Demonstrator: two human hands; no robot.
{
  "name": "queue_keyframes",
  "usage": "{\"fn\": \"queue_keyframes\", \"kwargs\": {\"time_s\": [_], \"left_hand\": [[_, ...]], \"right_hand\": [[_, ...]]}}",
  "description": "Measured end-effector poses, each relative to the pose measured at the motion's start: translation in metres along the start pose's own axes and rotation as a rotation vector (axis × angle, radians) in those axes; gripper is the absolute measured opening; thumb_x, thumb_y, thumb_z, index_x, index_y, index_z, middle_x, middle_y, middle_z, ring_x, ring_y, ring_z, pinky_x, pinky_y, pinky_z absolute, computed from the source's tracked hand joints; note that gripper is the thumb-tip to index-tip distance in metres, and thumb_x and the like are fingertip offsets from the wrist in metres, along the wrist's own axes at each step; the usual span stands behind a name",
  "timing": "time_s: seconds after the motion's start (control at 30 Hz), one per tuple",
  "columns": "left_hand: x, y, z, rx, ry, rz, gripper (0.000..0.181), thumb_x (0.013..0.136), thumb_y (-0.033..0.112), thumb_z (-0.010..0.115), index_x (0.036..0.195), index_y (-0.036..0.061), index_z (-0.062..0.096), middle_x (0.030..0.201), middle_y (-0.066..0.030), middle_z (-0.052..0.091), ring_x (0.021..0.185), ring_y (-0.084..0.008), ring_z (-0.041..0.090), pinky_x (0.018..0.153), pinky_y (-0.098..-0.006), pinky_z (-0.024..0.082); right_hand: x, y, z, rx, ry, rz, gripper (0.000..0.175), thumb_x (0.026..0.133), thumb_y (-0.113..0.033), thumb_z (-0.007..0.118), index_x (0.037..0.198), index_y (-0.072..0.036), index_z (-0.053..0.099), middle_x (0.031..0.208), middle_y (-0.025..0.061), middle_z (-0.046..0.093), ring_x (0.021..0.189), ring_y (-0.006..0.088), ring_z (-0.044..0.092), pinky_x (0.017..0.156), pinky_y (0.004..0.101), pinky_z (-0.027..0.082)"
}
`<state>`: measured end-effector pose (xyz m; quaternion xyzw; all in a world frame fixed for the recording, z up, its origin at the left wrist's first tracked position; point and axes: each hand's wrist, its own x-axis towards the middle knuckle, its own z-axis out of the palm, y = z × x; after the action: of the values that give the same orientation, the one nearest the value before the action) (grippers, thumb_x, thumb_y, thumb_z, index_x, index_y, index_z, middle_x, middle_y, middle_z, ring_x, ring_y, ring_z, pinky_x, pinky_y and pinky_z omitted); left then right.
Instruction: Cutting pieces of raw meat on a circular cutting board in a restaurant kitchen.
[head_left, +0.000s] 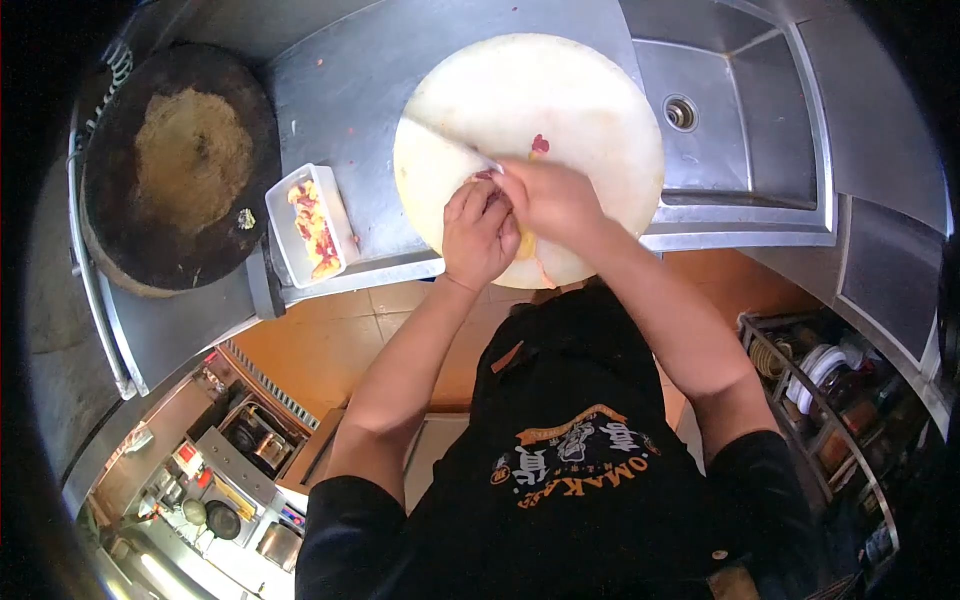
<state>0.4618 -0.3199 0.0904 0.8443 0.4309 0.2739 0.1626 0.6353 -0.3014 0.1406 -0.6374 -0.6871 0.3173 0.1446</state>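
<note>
On the round white cutting board (600, 127) my left hand (480, 232) has its curled fingers on a dark red piece of meat (484, 177). My right hand (551, 199) is closed around a knife (450, 141), whose blade points to the upper left, low over the board. The knife's handle is hidden in the fist. A small dark red piece of meat (540, 142) lies just above my right hand. Yellowish fat or skin (527, 246) shows below it, with a pink strip (545, 274) near the board's lower edge.
Left of the board, a white plastic container (339, 214) holds red and yellow meat pieces (313, 225). A round, dark-rimmed chopping block (255, 135) stands further left on the steel counter (352, 97). A steel sink (705, 161) is at the right. Small scraps dot the counter.
</note>
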Motion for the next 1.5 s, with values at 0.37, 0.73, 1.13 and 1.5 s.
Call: {"fn": "queue_keyframes", "kwargs": {"time_s": [0.37, 0.73, 1.13, 1.5], "left_hand": [[-0.010, -0.003, 0.002, 0.042, 0.002, -0.031, 0.034, 0.076, 0.011, 0.068, 0.109, 0.0063, 0.072, 0.123, -0.0134, 0.064, 0.120, -0.0359, 0.058, 0.102, -0.0450, 0.045], [-0.001, -0.001, -0.001, -0.097, 0.051, -0.025, 0.028, 0.078, 0.005, 0.065, 0.105, 0.0026, 0.071, 0.116, -0.0178, 0.062, 0.109, -0.0393, 0.058, 0.099, -0.0480, 0.046], [-0.006, -0.003, 0.001, 0.012, 0.031, -0.045, 0.034, 0.074, 0.007, 0.067, 0.108, 0.0022, 0.070, 0.119, -0.0166, 0.064, 0.114, -0.0376, 0.060, 0.099, -0.0472, 0.048], [-0.004, -0.004, -0.007, -0.066, 0.032, -0.057, 0.024, 0.080, 0.005, 0.069, 0.104, 0.0025, 0.070, 0.113, -0.0156, 0.063, 0.110, -0.0367, 0.059, 0.097, -0.0465, 0.049]], "right_hand": [[-0.163, 0.005, -0.051, -0.043, -0.163, 0.161, 0.038, 0.100, -0.023, 0.063, 0.137, -0.017, 0.064, 0.091, 0.0168, 0.069, 0.076, 0.0378, 0.070, 0.065, 0.0475, 0.056], [0.002, 0.002, 0.002, 0.197, 0.085, -0.019, 0.027, 0.104, -0.032, 0.052, 0.120, -0.014, 0.065, 0.088, 0.0160, 0.071, 0.087, 0.0371, 0.069, 0.073, 0.0481, 0.053], [-0.151, 0.013, -0.034, -0.050, 0.002, 0.008, 0.039, 0.100, -0.025, 0.064, 0.138, -0.018, 0.063, 0.088, 0.0128, 0.070, 0.071, 0.0370, 0.069, 0.063, 0.0472, 0.055], [-0.011, 0.007, -0.012, 0.149, 0.198, -0.016, 0.032, 0.102, -0.033, 0.055, 0.128, -0.018, 0.066, 0.089, 0.0155, 0.071, 0.084, 0.0375, 0.069, 0.074, 0.0493, 0.054]]}}
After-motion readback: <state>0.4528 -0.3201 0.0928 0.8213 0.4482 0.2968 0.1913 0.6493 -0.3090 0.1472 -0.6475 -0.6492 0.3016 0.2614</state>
